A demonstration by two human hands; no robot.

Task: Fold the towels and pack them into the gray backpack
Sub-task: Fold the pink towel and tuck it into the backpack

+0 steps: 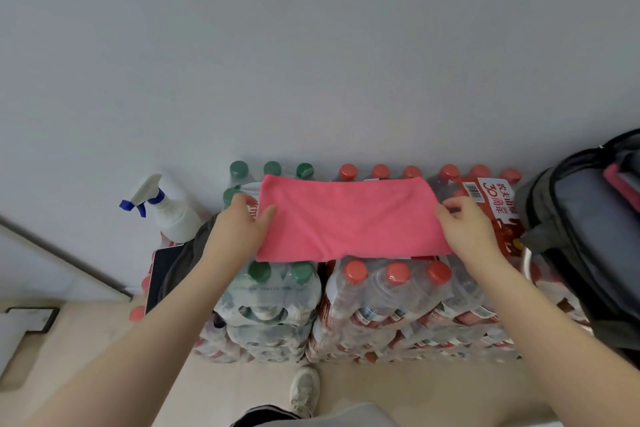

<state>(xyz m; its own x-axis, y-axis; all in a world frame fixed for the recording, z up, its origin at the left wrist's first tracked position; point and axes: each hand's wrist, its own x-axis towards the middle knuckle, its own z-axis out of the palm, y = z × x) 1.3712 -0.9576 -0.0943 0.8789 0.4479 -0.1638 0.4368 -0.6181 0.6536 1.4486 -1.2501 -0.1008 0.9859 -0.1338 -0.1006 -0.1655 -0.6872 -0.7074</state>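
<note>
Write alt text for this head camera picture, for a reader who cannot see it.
A person's left hand and right hand hold the two ends of a pink towel laid flat on stacked packs of bottled water. An open gray backpack stands at right, a white spray bottle at left.

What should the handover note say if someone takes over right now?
Left hand: pinches the pink towel's left end.
Right hand: grips its right end.
The towel lies as a folded strip across the bottle packs.
Gray backpack: at right, open, something pink already inside.
Left: finish folding, then pack this towel into the backpack.
</note>
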